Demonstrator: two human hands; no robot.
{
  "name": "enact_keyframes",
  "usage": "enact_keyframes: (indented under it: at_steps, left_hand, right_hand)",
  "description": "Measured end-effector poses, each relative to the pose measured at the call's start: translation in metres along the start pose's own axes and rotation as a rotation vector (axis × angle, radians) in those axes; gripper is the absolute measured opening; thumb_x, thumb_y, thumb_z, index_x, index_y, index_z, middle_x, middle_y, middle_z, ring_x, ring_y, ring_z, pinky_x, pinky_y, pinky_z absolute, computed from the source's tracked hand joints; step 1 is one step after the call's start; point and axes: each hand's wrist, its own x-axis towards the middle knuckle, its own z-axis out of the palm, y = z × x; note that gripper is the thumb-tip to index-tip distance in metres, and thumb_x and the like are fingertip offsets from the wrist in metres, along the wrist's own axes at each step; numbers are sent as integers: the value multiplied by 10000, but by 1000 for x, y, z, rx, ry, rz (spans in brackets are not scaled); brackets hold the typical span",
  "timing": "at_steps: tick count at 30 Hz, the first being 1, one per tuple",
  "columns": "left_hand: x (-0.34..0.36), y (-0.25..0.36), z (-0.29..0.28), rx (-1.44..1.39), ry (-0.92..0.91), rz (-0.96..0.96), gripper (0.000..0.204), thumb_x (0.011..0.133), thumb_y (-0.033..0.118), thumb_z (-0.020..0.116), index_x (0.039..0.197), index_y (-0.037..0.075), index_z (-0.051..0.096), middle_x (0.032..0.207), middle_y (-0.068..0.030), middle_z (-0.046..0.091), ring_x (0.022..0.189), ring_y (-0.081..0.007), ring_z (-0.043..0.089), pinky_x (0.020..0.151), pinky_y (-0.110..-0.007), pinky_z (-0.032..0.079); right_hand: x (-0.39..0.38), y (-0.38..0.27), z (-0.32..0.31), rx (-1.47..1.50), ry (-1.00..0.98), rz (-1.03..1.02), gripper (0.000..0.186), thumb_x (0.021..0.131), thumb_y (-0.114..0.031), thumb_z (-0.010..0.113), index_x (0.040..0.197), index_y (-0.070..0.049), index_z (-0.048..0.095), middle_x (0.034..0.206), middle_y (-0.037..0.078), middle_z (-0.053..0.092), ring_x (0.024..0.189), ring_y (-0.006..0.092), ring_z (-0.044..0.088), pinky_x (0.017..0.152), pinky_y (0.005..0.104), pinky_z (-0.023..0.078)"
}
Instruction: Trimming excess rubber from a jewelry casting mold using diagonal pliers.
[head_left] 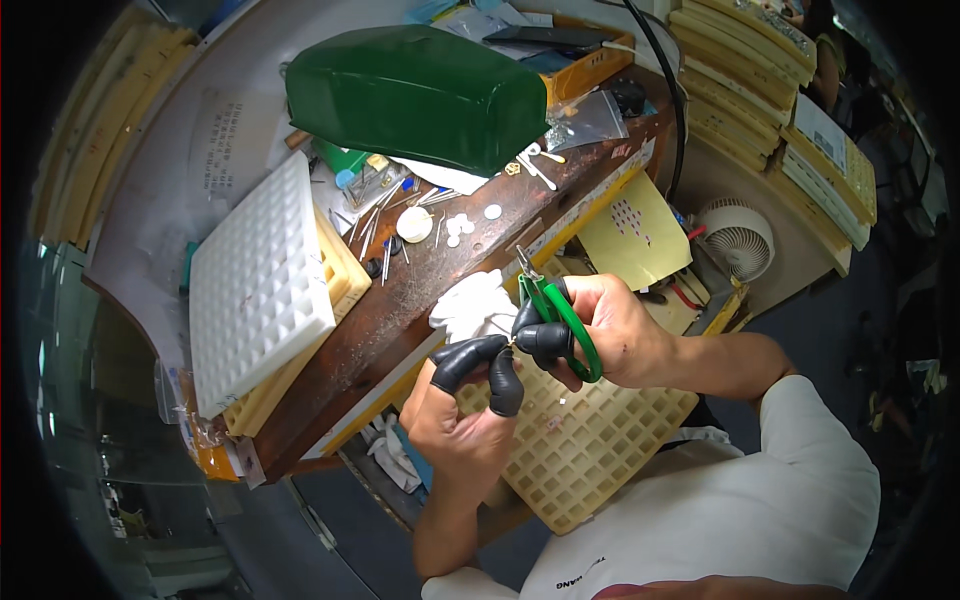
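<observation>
My right hand (pixel 625 332) is closed around green-handled pliers (pixel 579 330), their metal jaws pointing up and away from me. Black finger cots cover several fingertips on both hands. My left hand (pixel 450 425) pinches a tiny gold-coloured piece (pixel 513 342), too small to make out its kind. The covered fingertips of my right hand meet it from the other side. Below both hands lies a cream tray (pixel 600 440) with a grid of square pockets and a small white bit on it. A crumpled white cloth (pixel 468 308) sits just beyond my left fingertips.
A large green lamp hood (pixel 400 95) overhangs the wooden bench (pixel 385 330). White gridded trays (pixel 265 290) lean at the left. Thin tools, cotton swabs (pixel 537 170) and small white discs (pixel 458 225) lie on the bench. A yellow sheet (pixel 635 230) and a white fan (pixel 735 238) are at the right.
</observation>
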Motion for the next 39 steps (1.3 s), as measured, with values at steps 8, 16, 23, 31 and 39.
enact_keyframes:
  at_steps: [8, 16, 23, 31, 39]
  left_hand:
    - [-1, 0, 4, -173, 47, -237, 166, 811, -68, 751, 970, -43, 707, 869, -82, 713, 778, -127, 702, 720, -251, 562]
    - [-1, -1, 3, -312, 44, -334, 182, 808, -97, 741, 977, -42, 701, 889, -64, 704, 784, -124, 701, 735, -245, 569]
    - [-1, -5, -2, -273, 17, -298, 174, 805, -88, 755, 966, -39, 711, 885, -54, 705, 798, -109, 694, 727, -240, 565]
    - [4, -1, -2, -301, -17, -366, 116, 840, -83, 723, 947, -42, 705, 877, -55, 700, 762, -117, 703, 703, -236, 565]
    - [4, -3, -3, -213, -44, -287, 128, 831, -83, 736, 947, -40, 704, 872, -56, 695, 743, -106, 679, 688, -235, 548]
  right_hand:
    - [6, -1, -1, -50, 24, 4, 160, 980, -154, 663, 1002, 4, 672, 800, 42, 699, 608, 64, 608, 519, 217, 488]
    - [6, -2, 0, -192, 63, 28, 114, 923, -72, 691, 997, 15, 684, 780, 33, 685, 614, 59, 583, 519, 229, 462]
    - [0, -18, -20, -915, 10, -300, 97, 779, -23, 665, 815, 30, 592, 685, 95, 621, 595, 142, 605, 545, 305, 465]
    - [1, -53, -32, -1644, -246, -599, 273, 657, -188, 739, 839, -16, 629, 724, 92, 602, 565, 273, 610, 518, 369, 502]
    - [0, -60, -22, -1763, -300, -667, 255, 647, -211, 759, 697, -66, 555, 672, 66, 553, 568, 231, 619, 492, 367, 497]
